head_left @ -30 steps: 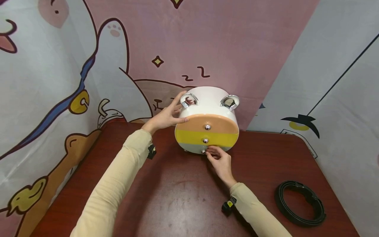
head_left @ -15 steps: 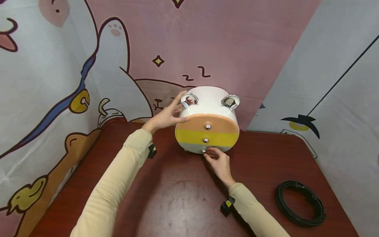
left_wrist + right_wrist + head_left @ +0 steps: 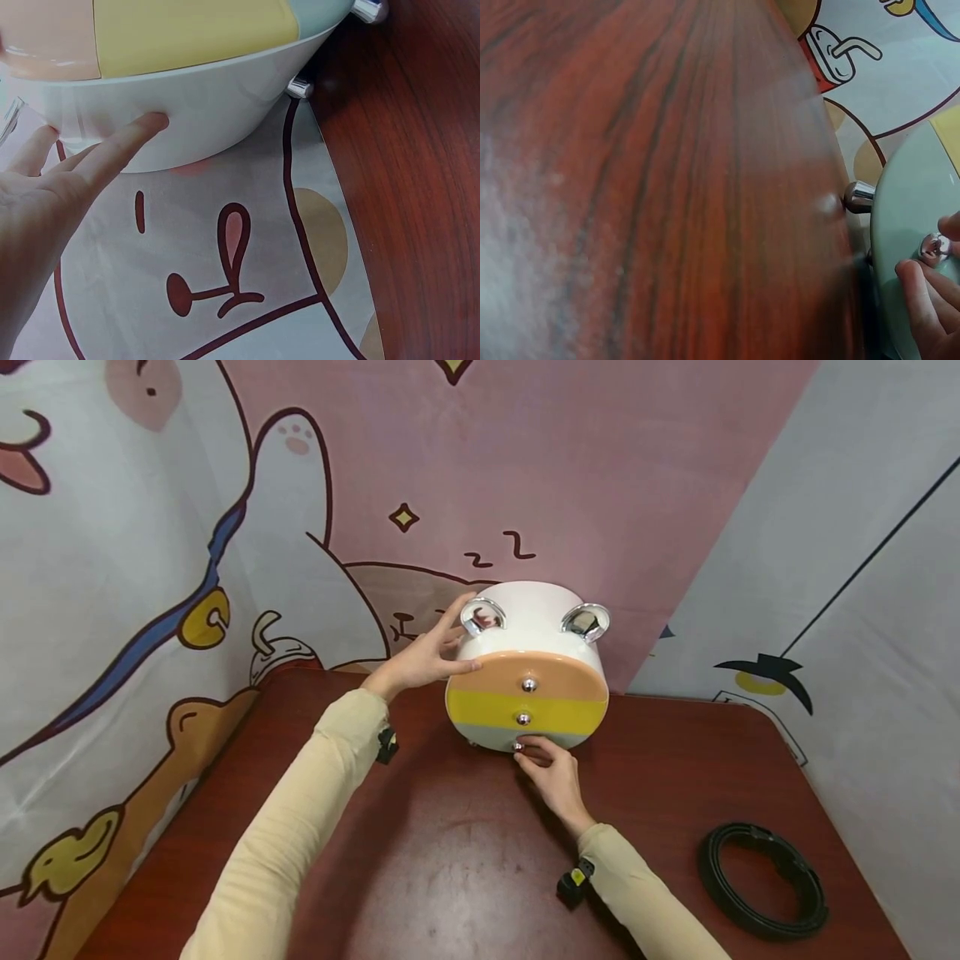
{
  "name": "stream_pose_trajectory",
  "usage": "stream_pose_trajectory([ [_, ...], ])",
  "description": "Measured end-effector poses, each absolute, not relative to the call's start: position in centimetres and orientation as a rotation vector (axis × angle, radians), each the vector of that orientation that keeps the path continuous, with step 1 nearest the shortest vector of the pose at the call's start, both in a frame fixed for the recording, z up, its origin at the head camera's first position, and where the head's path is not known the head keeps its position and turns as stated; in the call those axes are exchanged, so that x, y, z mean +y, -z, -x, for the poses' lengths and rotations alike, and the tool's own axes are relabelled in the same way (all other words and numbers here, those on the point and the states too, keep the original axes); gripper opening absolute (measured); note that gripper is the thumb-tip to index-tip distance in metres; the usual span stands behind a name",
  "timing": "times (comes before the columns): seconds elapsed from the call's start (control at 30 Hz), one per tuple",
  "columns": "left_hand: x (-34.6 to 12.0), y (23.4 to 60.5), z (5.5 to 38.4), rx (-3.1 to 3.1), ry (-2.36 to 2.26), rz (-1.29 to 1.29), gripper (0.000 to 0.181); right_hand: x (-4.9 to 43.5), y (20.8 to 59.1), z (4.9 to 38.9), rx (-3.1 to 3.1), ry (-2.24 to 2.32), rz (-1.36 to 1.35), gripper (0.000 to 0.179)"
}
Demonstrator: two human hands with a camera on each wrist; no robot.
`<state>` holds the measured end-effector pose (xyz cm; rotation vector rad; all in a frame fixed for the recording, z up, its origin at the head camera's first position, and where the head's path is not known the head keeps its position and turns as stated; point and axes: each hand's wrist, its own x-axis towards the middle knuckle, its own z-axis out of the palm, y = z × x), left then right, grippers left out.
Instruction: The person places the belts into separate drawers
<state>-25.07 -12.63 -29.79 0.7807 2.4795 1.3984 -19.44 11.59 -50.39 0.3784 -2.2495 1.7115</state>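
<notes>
From the head, a round drawer box (image 3: 528, 664) with two shiny ears (image 3: 483, 615) stands at the back of the table (image 3: 450, 860), its front striped orange, yellow and pale green. The left hand (image 3: 420, 658) steadies its side, thumb on the orange front; the right hand (image 3: 557, 779) pinches the bottom knob (image 3: 517, 746). This view alone shows the black belt (image 3: 772, 927) coiled at right, and two letters "Z" on the pink cloth (image 3: 622, 468).

The left wrist view adds fingers laid almost straight against the white side, and a metal foot (image 3: 300, 88) beneath.

The right wrist view brings the knob close, fingertips on either side of it; the rest of that hand is cut off.
</notes>
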Motion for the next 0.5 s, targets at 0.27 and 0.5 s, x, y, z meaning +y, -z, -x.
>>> stream_pose_trajectory([
  [0.27, -12.7, 29.9, 25.1, 2.481, -1.401, -0.795, 0.097, 10.8, 47.6, 18.1, -2.25, -1.773, -0.354, 0.022],
  [0.5, -12.7, 29.8, 25.1, 2.494, -1.387, -0.807, 0.097, 10.1, 50.6, 19.2, -2.116, -1.711, -0.278, 0.019],
])
